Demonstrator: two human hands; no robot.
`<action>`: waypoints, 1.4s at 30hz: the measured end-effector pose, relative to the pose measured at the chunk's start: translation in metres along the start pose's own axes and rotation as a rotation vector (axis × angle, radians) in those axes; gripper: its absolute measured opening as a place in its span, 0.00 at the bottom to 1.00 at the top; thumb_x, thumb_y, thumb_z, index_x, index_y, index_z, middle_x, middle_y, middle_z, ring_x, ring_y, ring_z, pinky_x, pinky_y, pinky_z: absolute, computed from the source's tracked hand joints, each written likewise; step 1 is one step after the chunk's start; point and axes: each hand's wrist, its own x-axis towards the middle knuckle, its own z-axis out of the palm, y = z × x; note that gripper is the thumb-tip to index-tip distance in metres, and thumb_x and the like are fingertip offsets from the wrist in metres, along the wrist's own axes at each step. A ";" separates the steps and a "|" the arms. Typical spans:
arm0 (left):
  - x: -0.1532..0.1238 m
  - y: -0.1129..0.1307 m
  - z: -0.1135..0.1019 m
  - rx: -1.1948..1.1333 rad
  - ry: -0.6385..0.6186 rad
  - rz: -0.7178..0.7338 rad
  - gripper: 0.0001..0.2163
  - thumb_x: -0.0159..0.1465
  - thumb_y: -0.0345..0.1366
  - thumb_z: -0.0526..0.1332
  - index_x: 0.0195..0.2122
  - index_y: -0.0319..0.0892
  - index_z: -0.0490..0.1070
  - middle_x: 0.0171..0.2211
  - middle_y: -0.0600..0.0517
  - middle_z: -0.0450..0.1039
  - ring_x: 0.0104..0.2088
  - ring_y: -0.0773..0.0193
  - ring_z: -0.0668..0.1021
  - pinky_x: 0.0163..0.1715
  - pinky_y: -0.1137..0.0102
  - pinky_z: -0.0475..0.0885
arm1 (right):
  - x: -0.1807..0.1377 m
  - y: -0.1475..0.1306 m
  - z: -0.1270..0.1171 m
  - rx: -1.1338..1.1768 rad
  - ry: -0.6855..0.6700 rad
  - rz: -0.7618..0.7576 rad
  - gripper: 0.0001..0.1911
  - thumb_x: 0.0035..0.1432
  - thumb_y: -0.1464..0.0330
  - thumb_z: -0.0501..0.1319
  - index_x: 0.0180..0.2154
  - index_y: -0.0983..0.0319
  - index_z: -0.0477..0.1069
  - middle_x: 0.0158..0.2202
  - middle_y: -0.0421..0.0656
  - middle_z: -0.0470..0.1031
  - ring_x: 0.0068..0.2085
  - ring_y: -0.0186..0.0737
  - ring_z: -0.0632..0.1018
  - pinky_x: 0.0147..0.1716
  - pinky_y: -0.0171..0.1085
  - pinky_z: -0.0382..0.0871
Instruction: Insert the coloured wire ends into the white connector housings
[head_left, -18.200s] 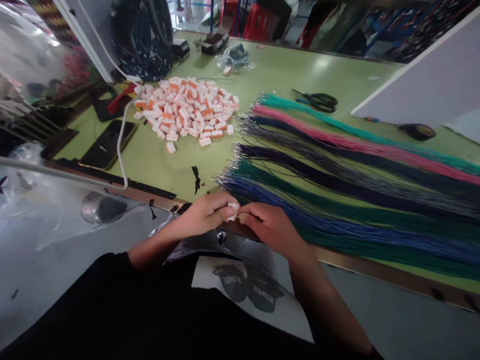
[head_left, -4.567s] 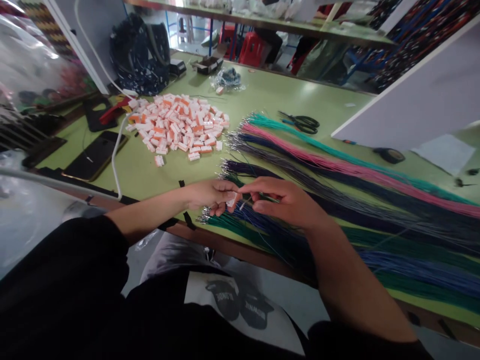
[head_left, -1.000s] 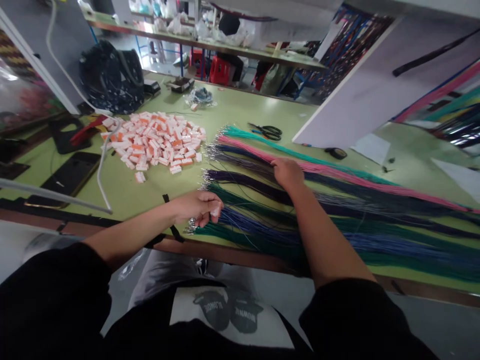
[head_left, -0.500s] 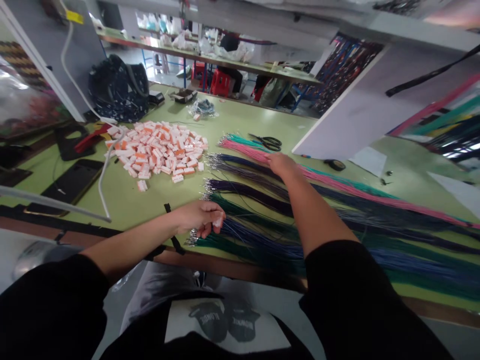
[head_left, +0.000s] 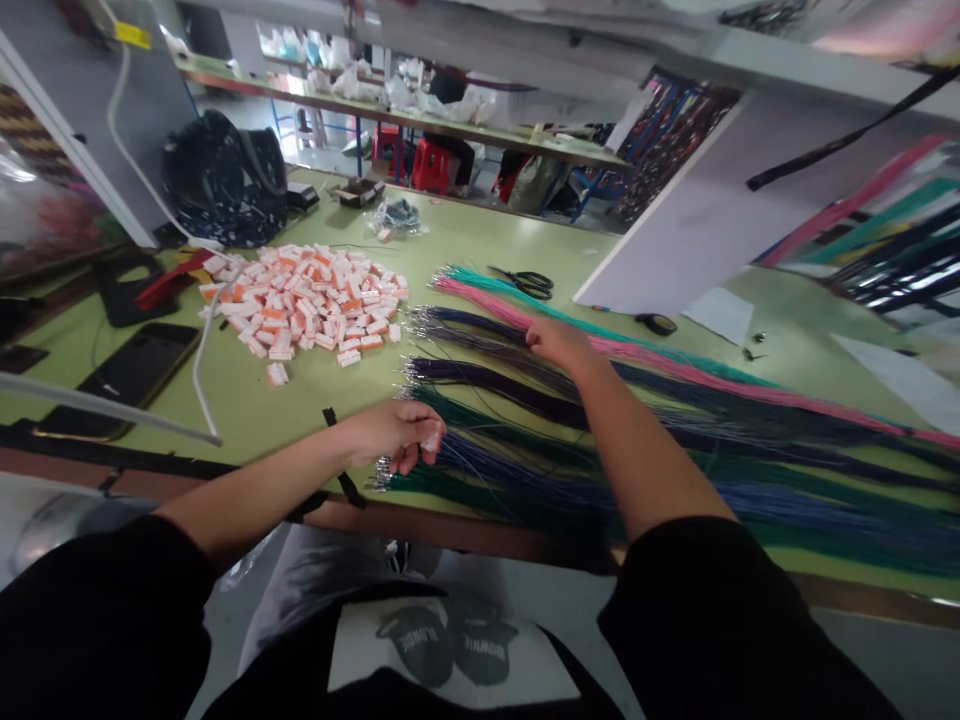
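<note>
My left hand [head_left: 390, 432] is closed in a pinch on a small white-and-pink block [head_left: 431, 436] near the front edge of the table. Under and beside it lie the metal-tipped ends of blue cords [head_left: 487, 462] and green cords [head_left: 420, 482]. My right hand [head_left: 561, 346] is over the pink cords [head_left: 480, 298], its fingers curled together; whatever they hold is hidden. Dark blue and grey cords [head_left: 480, 325] run just on my side of that hand. A large heap of similar white-and-orange blocks [head_left: 307, 300] lies to the left.
Black scissors [head_left: 529, 283] lie beyond the turquoise cords [head_left: 472, 276]. A phone [head_left: 120, 380] and a white cable [head_left: 202, 375] are at the left. A dark bag [head_left: 221, 180] stands behind the heap. A pale upright panel [head_left: 660, 220] rises at the right, near a black tape roll [head_left: 656, 324].
My right hand has drawn slightly toward me across the pink cords. My left hand keeps the block in nearly the same place. The whole view has shifted a little.
</note>
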 end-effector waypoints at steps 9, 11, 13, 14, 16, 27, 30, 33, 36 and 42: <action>0.004 -0.004 -0.002 -0.021 -0.018 0.016 0.11 0.57 0.43 0.60 0.28 0.38 0.64 0.19 0.55 0.69 0.12 0.74 0.67 0.11 0.79 0.56 | -0.015 0.008 -0.010 0.106 0.128 0.133 0.05 0.48 0.70 0.58 0.24 0.60 0.72 0.28 0.43 0.76 0.32 0.40 0.73 0.32 0.36 0.62; 0.005 -0.005 -0.003 -0.026 -0.020 0.017 0.12 0.56 0.43 0.60 0.28 0.38 0.65 0.19 0.55 0.69 0.12 0.74 0.67 0.11 0.79 0.55 | -0.015 0.012 -0.011 0.134 0.202 0.190 0.08 0.50 0.69 0.55 0.27 0.61 0.72 0.28 0.44 0.75 0.32 0.41 0.73 0.33 0.37 0.63; 0.005 -0.005 -0.003 -0.029 -0.023 0.019 0.12 0.56 0.43 0.60 0.28 0.39 0.65 0.19 0.55 0.69 0.12 0.75 0.67 0.11 0.79 0.55 | -0.017 0.013 -0.012 0.167 0.283 0.247 0.12 0.54 0.69 0.51 0.33 0.63 0.72 0.32 0.46 0.75 0.33 0.41 0.73 0.33 0.37 0.65; 0.005 -0.005 -0.004 -0.028 -0.023 0.023 0.12 0.56 0.43 0.60 0.27 0.39 0.64 0.19 0.55 0.69 0.13 0.75 0.67 0.11 0.79 0.55 | -0.018 0.012 -0.013 0.204 0.326 0.267 0.14 0.55 0.68 0.50 0.37 0.64 0.71 0.34 0.47 0.75 0.34 0.40 0.73 0.33 0.37 0.65; 0.005 -0.005 -0.004 -0.025 -0.028 0.027 0.12 0.56 0.43 0.61 0.27 0.39 0.64 0.19 0.55 0.70 0.13 0.75 0.67 0.11 0.79 0.55 | -0.024 0.005 -0.016 0.322 0.369 0.240 0.15 0.55 0.67 0.51 0.42 0.64 0.70 0.38 0.47 0.75 0.36 0.39 0.73 0.34 0.37 0.66; 0.002 -0.001 -0.007 -0.043 -0.040 0.023 0.13 0.54 0.43 0.63 0.27 0.38 0.65 0.20 0.54 0.70 0.14 0.75 0.68 0.13 0.80 0.57 | -0.074 -0.073 -0.031 0.702 -0.129 -0.313 0.18 0.48 0.57 0.62 0.39 0.59 0.75 0.32 0.40 0.76 0.33 0.37 0.74 0.35 0.39 0.66; 0.003 -0.002 -0.007 -0.047 -0.035 0.005 0.12 0.56 0.42 0.62 0.28 0.38 0.65 0.20 0.55 0.70 0.14 0.75 0.68 0.12 0.79 0.57 | -0.084 -0.085 -0.023 0.635 -0.061 -0.316 0.14 0.49 0.58 0.61 0.34 0.59 0.76 0.33 0.41 0.77 0.33 0.38 0.74 0.36 0.38 0.66; 0.005 -0.005 -0.007 -0.059 -0.032 0.005 0.12 0.56 0.43 0.62 0.28 0.38 0.65 0.20 0.55 0.70 0.14 0.75 0.67 0.12 0.79 0.57 | -0.085 -0.095 -0.013 0.532 0.099 -0.313 0.12 0.53 0.62 0.57 0.34 0.59 0.75 0.35 0.42 0.78 0.35 0.39 0.75 0.38 0.38 0.65; 0.006 -0.007 -0.007 -0.078 -0.039 0.006 0.14 0.54 0.45 0.63 0.28 0.38 0.65 0.20 0.55 0.69 0.13 0.75 0.67 0.11 0.79 0.55 | -0.069 -0.101 -0.010 0.439 0.260 -0.315 0.12 0.56 0.63 0.54 0.35 0.60 0.75 0.37 0.43 0.77 0.38 0.40 0.75 0.40 0.38 0.64; 0.004 -0.007 -0.007 -0.089 -0.025 0.007 0.18 0.50 0.48 0.66 0.28 0.38 0.66 0.20 0.54 0.69 0.13 0.75 0.67 0.11 0.79 0.55 | -0.011 -0.097 -0.027 0.120 0.489 -0.208 0.15 0.61 0.66 0.49 0.35 0.59 0.74 0.38 0.46 0.74 0.45 0.47 0.70 0.46 0.45 0.60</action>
